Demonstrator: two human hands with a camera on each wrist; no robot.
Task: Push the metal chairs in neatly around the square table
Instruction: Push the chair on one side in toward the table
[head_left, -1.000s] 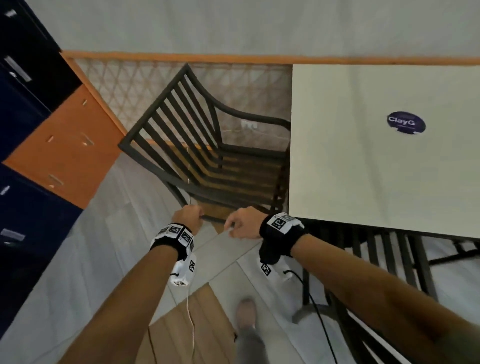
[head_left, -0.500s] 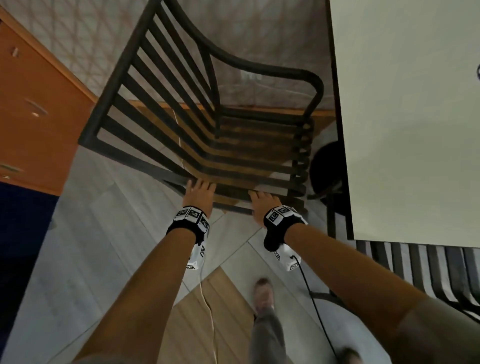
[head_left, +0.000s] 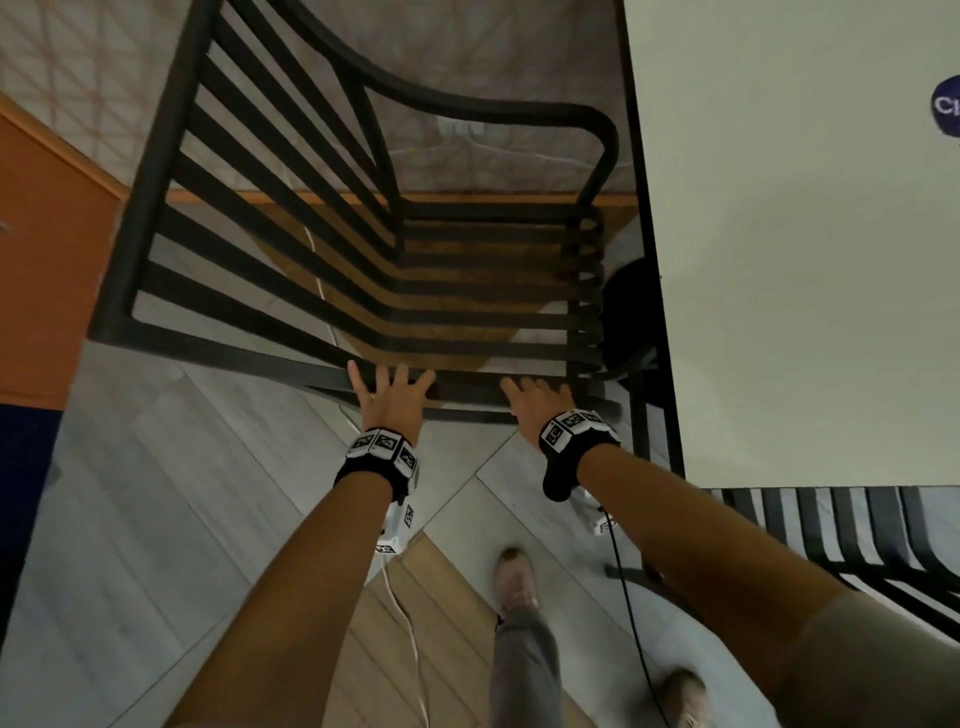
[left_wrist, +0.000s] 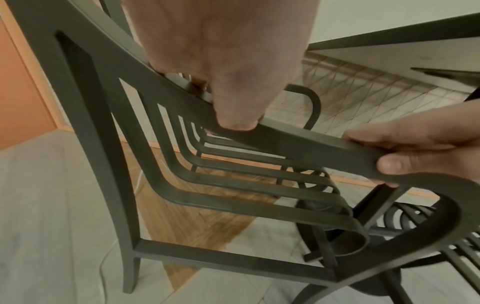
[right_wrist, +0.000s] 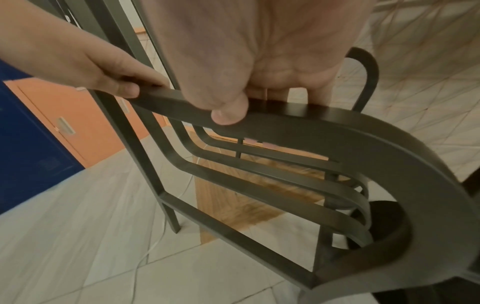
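A dark metal slatted armchair (head_left: 415, 291) stands side-on to me, its seat front close to the left edge of the pale square table (head_left: 805, 260). Both my hands are on its near armrest (left_wrist: 298, 144). My left hand (head_left: 389, 395) lies over the bar nearer the backrest, fingers across the top and thumb (left_wrist: 239, 121) pressed on the side. My right hand (head_left: 535, 405) holds the same bar nearer the curved front end, thumb (right_wrist: 228, 117) on the side and fingers wrapped over the top.
A second slatted chair (head_left: 857, 525) sits tucked under the table's near edge at lower right. The table's dark pedestal base (head_left: 628, 312) is just past the chair's front. Orange and blue cabinets (head_left: 47, 234) stand left. A white cable (head_left: 322, 275) runs under the chair.
I have stepped closer and now look down over the chair. Both hands have gone from curled at the armrest's edge to lying across its top.
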